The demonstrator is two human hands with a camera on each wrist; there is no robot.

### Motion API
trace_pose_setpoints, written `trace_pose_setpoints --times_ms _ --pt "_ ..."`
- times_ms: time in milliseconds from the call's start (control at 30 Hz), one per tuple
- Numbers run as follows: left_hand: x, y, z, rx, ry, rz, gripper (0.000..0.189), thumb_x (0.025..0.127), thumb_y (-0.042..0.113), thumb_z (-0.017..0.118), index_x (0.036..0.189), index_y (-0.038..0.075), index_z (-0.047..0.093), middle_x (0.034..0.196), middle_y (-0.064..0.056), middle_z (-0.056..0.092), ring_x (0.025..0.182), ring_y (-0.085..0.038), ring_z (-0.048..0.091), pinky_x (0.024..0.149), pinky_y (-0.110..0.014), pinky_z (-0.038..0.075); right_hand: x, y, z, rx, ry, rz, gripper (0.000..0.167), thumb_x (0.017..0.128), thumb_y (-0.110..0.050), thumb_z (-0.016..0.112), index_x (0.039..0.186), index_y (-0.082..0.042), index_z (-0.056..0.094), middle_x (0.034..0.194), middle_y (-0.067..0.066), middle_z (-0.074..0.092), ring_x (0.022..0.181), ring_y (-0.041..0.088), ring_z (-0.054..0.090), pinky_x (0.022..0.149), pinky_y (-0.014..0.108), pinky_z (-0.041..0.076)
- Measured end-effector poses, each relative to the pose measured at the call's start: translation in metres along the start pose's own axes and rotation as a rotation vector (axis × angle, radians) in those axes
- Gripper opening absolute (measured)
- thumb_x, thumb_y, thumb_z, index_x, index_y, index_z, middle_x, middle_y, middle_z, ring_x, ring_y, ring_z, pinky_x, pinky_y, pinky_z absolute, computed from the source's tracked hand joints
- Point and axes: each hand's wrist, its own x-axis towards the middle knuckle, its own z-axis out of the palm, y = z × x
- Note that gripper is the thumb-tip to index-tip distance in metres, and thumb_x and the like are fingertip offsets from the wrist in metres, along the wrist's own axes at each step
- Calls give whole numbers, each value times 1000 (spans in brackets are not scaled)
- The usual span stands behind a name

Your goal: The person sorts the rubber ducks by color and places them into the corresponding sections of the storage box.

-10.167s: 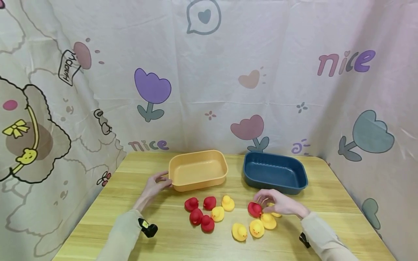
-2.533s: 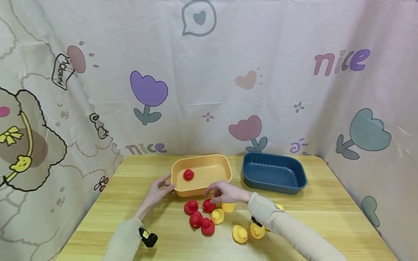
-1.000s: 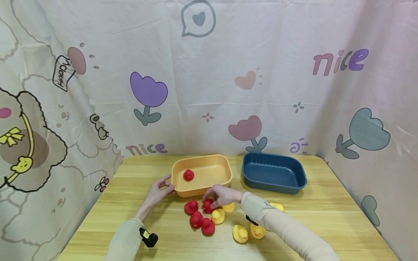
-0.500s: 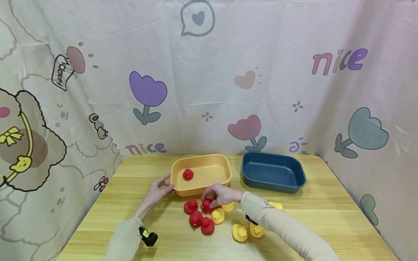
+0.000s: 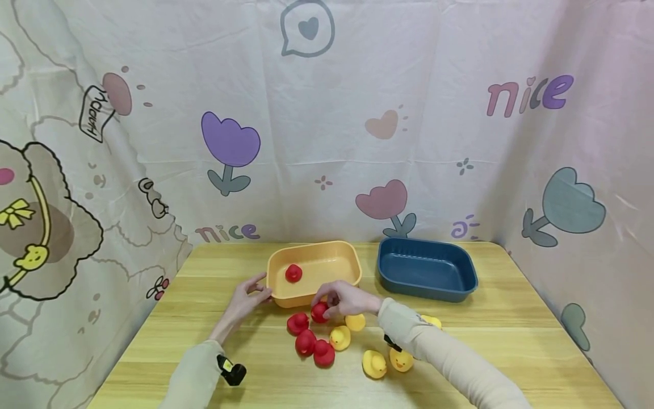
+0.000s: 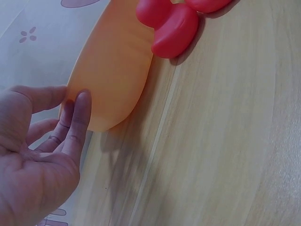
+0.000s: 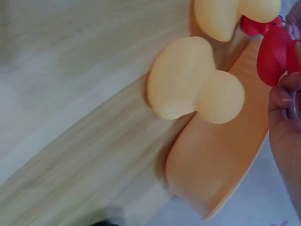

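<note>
In the head view my left hand (image 5: 247,298) holds the left front corner of the light orange bin (image 5: 352,250), its thumb and fingers set against the outside of the wall. Close up in the left wrist view, the digits meet the bin (image 6: 110,75) near its rim. My right hand (image 5: 344,300) pinches a red rubber duck (image 5: 319,312) just in front of that bin; part of the duck hides behind the fingers. The pinched duck (image 7: 273,56) shows at the right edge of the right wrist view. Another red duck (image 5: 293,273) sits inside the bin.
Three red ducks (image 5: 305,343) lie on the wooden table in front of the bin. Several yellow ducks (image 5: 374,364) lie to their right, some partly behind my right sleeve. A dark blue bin (image 5: 426,289) stands at the back right, before a printed curtain (image 5: 317,142).
Compared with half a second ago, the red duck in my right hand has risen off the table and shifted slightly towards the orange bin. My left hand has stayed in place.
</note>
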Motion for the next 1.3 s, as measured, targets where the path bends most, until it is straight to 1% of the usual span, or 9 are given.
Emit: trace_pose_setpoints --times_ms 133,267,533,667,800,967,1033,1100,1300 --pt "0 0 0 1 1 -2 63 97 2 62 152 -7 34 99 -9 66 81 -11 71 88 -32 63 1 -4 -2 -8 33 -41 27 88 -4 74 115 -4 71 106 11 69 76 4 53 71 15 51" --pt "0 0 0 6 0 -3 63 97 3 63 152 -7 34 99 -9 66 80 -9 70 88 -30 62 3 -7 -5 3 65 -53 27 88 -5 74 115 -6 72 109 11 69 77 3 53 72 14 51" --pt "0 0 0 9 0 0 62 97 2 62 152 -7 34 100 -10 66 78 -6 69 87 -29 63 7 -15 -11 33 128 -107 28 88 -5 74 116 -1 71 110 15 70 78 5 53 70 15 49" --pt "0 0 0 10 -2 -3 63 97 3 62 152 -7 34 100 -11 67 79 -6 69 86 -28 62 11 -18 -14 43 151 -87 28 89 -6 74 117 -2 71 111 14 70 81 7 54 73 15 50" --pt "0 0 0 5 -1 -3 63 97 2 62 152 -7 34 101 -12 67 79 -7 70 85 -25 62 14 -20 -16 55 172 -63 30 90 -7 74 118 0 71 112 14 70 81 9 54 73 14 48" --pt "0 -1 0 -1 -3 2 63 96 2 62 152 -7 34 101 -12 68 79 -8 70 88 -31 62 20 -21 -17 48 212 -72 30 89 -8 75 118 -1 71 108 14 71 80 9 54 72 15 49" --pt "0 -1 0 1 -4 2 63 97 2 62 152 -7 34 100 -11 67 79 -8 70 89 -33 62 22 -21 -18 39 226 -78 30 88 -9 75 117 -3 71 105 13 71 79 9 54 70 15 48" --pt "0 -1 0 0 -3 0 63 97 1 62 152 -7 34 99 -10 67 79 -8 70 89 -33 62 26 -20 -18 27 236 -79 29 89 -9 75 117 -4 72 102 11 71 77 8 53 69 15 47" --pt "0 -1 0 1 -1 -1 63 97 2 62 152 -8 33 99 -9 66 80 -9 70 91 -35 62 36 -18 -17 23 255 -45 29 88 -10 76 117 -6 72 98 10 71 77 10 53 68 15 45"
